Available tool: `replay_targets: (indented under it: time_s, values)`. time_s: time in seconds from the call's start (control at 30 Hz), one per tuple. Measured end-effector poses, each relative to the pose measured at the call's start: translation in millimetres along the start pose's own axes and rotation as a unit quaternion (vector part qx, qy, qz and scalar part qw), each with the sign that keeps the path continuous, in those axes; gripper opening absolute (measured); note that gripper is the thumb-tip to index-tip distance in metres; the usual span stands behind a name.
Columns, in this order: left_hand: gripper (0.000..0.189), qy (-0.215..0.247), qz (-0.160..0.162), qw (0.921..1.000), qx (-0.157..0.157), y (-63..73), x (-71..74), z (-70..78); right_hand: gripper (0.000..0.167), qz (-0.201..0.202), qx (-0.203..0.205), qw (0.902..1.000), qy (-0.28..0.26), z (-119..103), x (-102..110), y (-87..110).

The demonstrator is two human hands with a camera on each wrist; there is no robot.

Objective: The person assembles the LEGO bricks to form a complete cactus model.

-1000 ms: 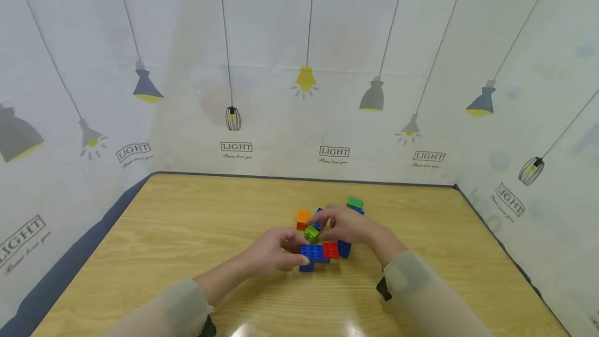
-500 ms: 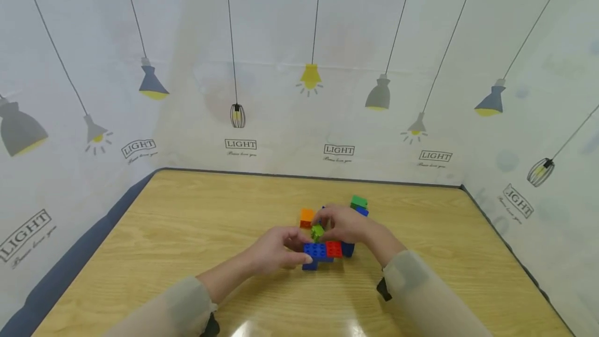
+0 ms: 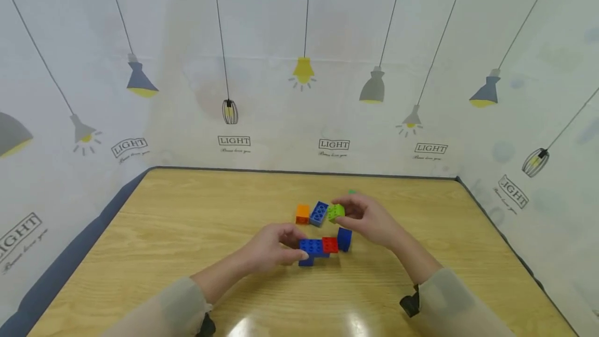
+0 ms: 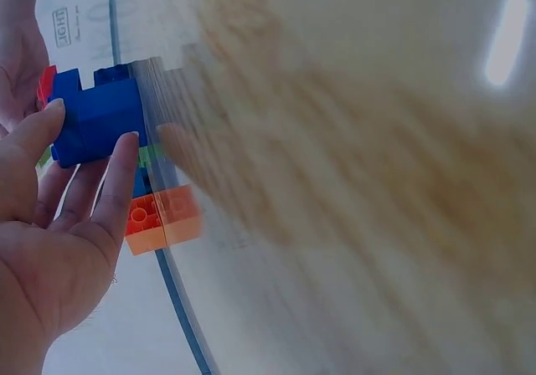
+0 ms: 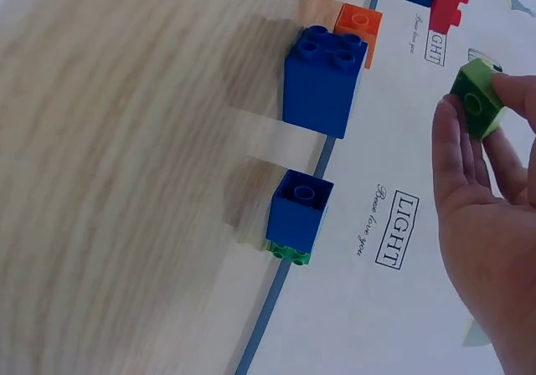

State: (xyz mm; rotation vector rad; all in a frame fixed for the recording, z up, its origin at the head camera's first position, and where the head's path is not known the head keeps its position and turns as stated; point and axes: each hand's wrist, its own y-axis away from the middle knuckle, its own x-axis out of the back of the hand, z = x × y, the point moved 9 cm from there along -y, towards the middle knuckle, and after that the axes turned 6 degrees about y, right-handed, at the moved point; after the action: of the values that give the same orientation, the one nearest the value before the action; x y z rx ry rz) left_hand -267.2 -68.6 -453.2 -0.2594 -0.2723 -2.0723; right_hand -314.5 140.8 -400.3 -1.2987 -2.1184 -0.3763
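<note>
My left hand [image 3: 271,247] holds a built piece of blue toy bricks [image 3: 311,246] by its left end, thumb in front and fingers behind. A red brick [image 3: 329,245] sits on that piece's right end. Between thumb and fingertips, my right hand [image 3: 374,221] pinches a lime green brick [image 3: 336,212], raised above the table, behind and right of the red brick. The right wrist view shows the lime brick's hollow underside [image 5: 474,105]. In the left wrist view the blue piece [image 4: 100,122] is seen from its near end, fingers around it.
Behind the hands, an orange brick [image 3: 302,214] and a blue brick [image 3: 319,214] lie on the wooden table [image 3: 210,202]. Another blue brick [image 3: 344,240] stands right of the red one. A green brick [image 5: 290,253] with blue on it is mostly hidden behind my right hand in the head view.
My right hand has picked up the lime green brick and moved right and slightly back with it, uncovering the blue brick beside the orange one. The left hand keeps its grip on the blue piece.
</note>
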Motion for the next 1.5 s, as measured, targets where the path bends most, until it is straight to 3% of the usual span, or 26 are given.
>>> replay_targets:
  time_s: [0.2,0.37,0.57,0.77,1.0,1.3,1.5]
  values:
    - [0.025,-0.006,0.006,1.0,0.003,-1.9,4.4,-0.2,0.047,-0.01,-0.022,0.9977,-0.063,0,-4,9.4]
    - [0.026,-0.005,0.006,1.0,-0.002,-4.8,6.5,0.9,0.047,-0.01,-0.002,0.9979,-0.064,-10,-7,10.4]
    - [0.027,-0.01,0.004,0.9999,-0.01,-4.8,6.6,2.3,0.036,-0.014,0.011,0.9993,-0.034,-19,-18,10.2]
    - [0.03,-0.012,0.002,0.9998,-0.017,-5.6,6.6,2.7,0.036,-0.031,0.043,0.9984,0.018,-29,-36,9.7]
    - [0.029,-0.02,0.005,0.9997,-0.012,-7.5,7.5,-1.0,0.032,-0.061,0.054,0.9958,0.042,-36,-51,10.0]
    - [0.024,-0.035,0.007,0.9993,-0.013,-7.5,7.1,0.4,0.033,-0.045,0.074,0.9916,0.096,-38,-53,10.2]
    - [0.025,-0.034,0.004,0.9993,-0.016,-7.5,6.4,1.3,0.033,-0.033,0.126,0.9809,0.144,-45,-53,13.6]
